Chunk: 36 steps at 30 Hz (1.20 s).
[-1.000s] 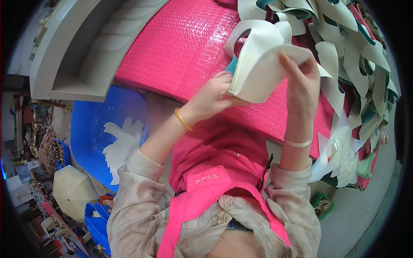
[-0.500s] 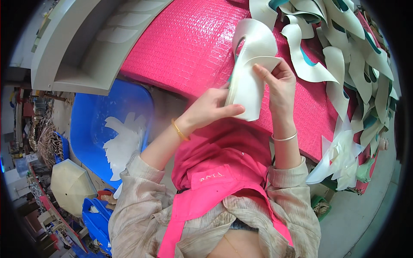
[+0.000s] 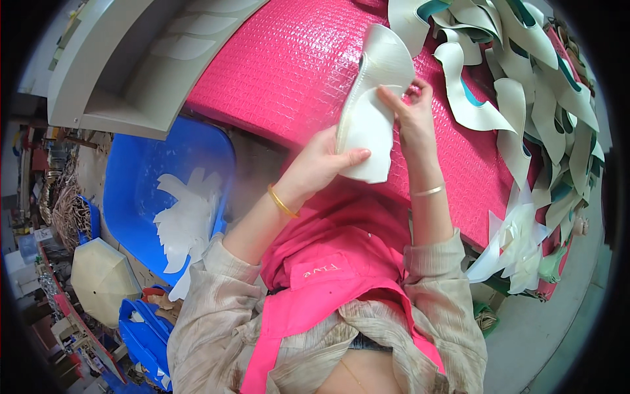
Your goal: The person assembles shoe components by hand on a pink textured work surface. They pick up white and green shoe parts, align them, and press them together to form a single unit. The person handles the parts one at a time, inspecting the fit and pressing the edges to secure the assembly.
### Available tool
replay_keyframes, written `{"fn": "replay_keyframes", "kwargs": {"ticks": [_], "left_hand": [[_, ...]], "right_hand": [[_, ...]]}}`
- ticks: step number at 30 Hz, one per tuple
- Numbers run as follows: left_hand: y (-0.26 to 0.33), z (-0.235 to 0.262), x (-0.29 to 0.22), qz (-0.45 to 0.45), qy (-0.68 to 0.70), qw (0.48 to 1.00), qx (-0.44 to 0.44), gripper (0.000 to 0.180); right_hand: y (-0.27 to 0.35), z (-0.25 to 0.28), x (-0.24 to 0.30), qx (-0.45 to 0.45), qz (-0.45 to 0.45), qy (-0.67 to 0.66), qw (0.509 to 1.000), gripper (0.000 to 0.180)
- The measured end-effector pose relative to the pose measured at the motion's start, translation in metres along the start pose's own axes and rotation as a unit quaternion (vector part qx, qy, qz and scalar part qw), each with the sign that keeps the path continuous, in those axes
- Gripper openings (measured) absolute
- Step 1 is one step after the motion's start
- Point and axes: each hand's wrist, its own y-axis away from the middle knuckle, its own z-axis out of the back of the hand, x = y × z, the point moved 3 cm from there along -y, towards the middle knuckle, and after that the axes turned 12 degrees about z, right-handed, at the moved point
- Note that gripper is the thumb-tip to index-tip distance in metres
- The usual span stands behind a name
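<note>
A curved white cut-out piece point(image 3: 369, 111) is held up over the pink textured table point(image 3: 289, 72), pinched between both hands — the left hand point(image 3: 319, 165) clamps its lower edge with thumb on top, the right hand point(image 3: 411, 118) grips its right side near the middle. To the left, a blue bin point(image 3: 141, 177) holds white offcuts point(image 3: 187, 220). Farther right, a heap of similar white and teal pieces point(image 3: 531, 92) covers the table's far end — some spill over its edge
</note>
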Motion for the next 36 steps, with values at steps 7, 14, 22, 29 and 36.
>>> {"fn": "replay_keyframes", "kwargs": {"ticks": [7,14,22,29,36], "left_hand": [[0.006,-0.004,0.0,-0.098,-0.079,0.992,-0.004,0.082],[0.023,0.017,-0.013,-0.079,0.169,0.981,-0.046,0.048],[0.024,0.012,-0.009,-0.104,0.201,0.97,-0.088,0.017],[-0.002,0.052,0.017,-0.152,0.213,0.941,0.214,0.023],[0.021,-0.025,0.001,-0.14,-0.274,0.948,-0.085,0.027]], "right_hand": [[0.015,0.014,0.008,0.089,-0.058,-0.073,0.992,0.036],[0.022,0.03,0.033,-0.014,0.045,-0.157,0.986,0.029],[0.029,0.028,0.032,-0.024,0.008,-0.176,0.984,0.033],[0.034,0.021,0.036,-0.037,0.002,-0.188,0.982,0.034],[0.018,0.013,0.056,-0.085,0.096,-0.083,0.988,0.028]]}}
